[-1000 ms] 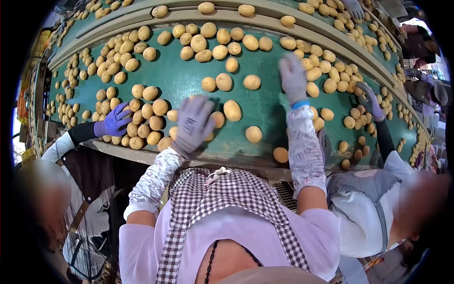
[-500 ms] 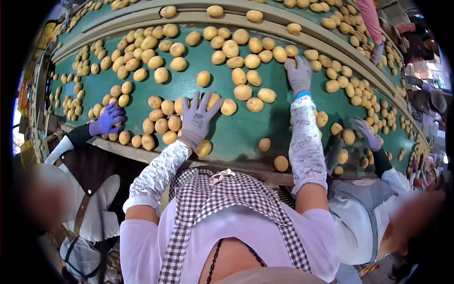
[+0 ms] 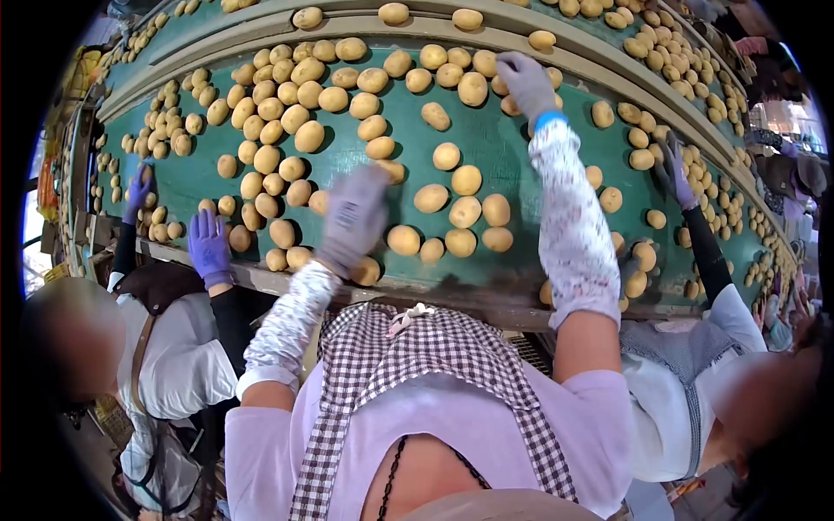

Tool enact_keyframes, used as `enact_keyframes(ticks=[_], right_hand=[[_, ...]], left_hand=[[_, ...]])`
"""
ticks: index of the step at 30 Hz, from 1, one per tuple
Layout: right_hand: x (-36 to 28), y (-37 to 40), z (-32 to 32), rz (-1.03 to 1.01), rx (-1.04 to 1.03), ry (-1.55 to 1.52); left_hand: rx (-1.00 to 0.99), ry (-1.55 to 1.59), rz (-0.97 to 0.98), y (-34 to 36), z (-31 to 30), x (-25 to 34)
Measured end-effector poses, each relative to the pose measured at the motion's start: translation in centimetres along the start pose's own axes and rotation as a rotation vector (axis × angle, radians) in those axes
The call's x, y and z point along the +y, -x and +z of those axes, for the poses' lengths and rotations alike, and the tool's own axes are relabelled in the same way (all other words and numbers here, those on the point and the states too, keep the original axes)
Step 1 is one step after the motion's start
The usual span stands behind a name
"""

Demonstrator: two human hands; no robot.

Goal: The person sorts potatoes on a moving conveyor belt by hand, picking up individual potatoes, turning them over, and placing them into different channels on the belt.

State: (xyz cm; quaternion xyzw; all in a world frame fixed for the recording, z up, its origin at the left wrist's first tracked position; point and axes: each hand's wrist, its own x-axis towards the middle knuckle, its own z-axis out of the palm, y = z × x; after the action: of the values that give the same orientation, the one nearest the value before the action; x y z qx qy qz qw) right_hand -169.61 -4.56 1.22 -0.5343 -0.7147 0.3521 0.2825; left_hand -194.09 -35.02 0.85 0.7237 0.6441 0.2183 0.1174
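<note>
Round yellow potatoes point(image 3: 466, 180) lie scattered over a green conveyor belt point(image 3: 408, 282). My left hand point(image 3: 354, 217), in a grey-purple glove, is smeared by motion over the near middle of the belt. One potato point(image 3: 365, 271) lies just below its wrist, and another point(image 3: 393, 171) is by the fingertips. At the far edge of the belt is my right hand point(image 3: 528, 89), gloved the same way with a blue band at the wrist. Its fingers are curled together beside a potato point(image 3: 511, 105); whatever they may hold is hidden.
A raised rail point(image 3: 347, 24) with a few potatoes on it borders the far side; more potatoes pass beyond it. Co-workers stand close on both sides. A purple-gloved hand point(image 3: 209, 247) is at left, another person's hand point(image 3: 674, 174) at right.
My right hand has moved slightly left and farther out, its spread fingers now curled. My left hand went from spread flat on potatoes to blurred motion. The potatoes lie in a different arrangement.
</note>
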Motion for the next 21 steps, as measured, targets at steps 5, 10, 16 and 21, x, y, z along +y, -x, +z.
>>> enact_keyframes(ticks=[5, 10, 16, 21], right_hand=[[0.8, -6.0, 5.0, 0.059, -0.23, 0.839], [-2.6, -5.2, 6.1, 0.338, -0.392, 0.762], [-2.0, -4.7, 2.1, 0.307, -0.463, -0.209], [-4.9, 0.5, 1.7, 0.218, -0.544, 0.175]], left_hand=[[-0.212, 0.115, 0.539, 2.4, 5.3, 5.7], [-0.373, -0.054, 0.487, 5.1, 2.8, 1.7], [-0.317, -0.08, 0.278, 6.8, 0.4, -3.8], [-0.272, -0.087, 0.189, 6.5, -0.9, -5.2]])
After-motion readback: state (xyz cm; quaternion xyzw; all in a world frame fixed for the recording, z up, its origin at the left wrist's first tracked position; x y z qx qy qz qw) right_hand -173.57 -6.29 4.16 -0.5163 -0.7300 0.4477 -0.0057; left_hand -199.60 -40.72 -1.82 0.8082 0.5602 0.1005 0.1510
